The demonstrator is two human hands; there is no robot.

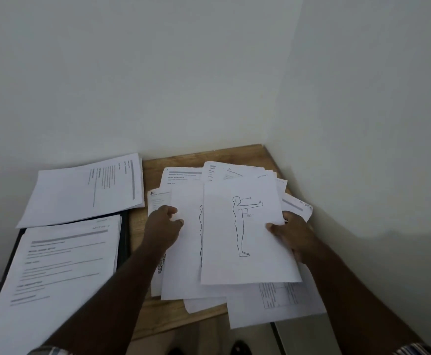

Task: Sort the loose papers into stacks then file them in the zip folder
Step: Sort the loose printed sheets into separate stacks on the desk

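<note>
A white sheet with a line drawing of a standing figure (245,234) is held above the pile by my right hand (291,234), thumb on top at its right edge. My left hand (164,226) pinches the left edge of a second figure sheet (183,252) lying just beneath and to the left. Under both spreads a loose pile of printed papers (273,301) on a small wooden table (163,316). To the left, a stack of text pages (55,272) lies on a dark zip folder (124,242), with another stack (86,190) behind it.
White walls close in behind and on the right, forming a corner at the table's far right. Some papers overhang the table's front edge. Dark shoes (240,348) show on the floor below.
</note>
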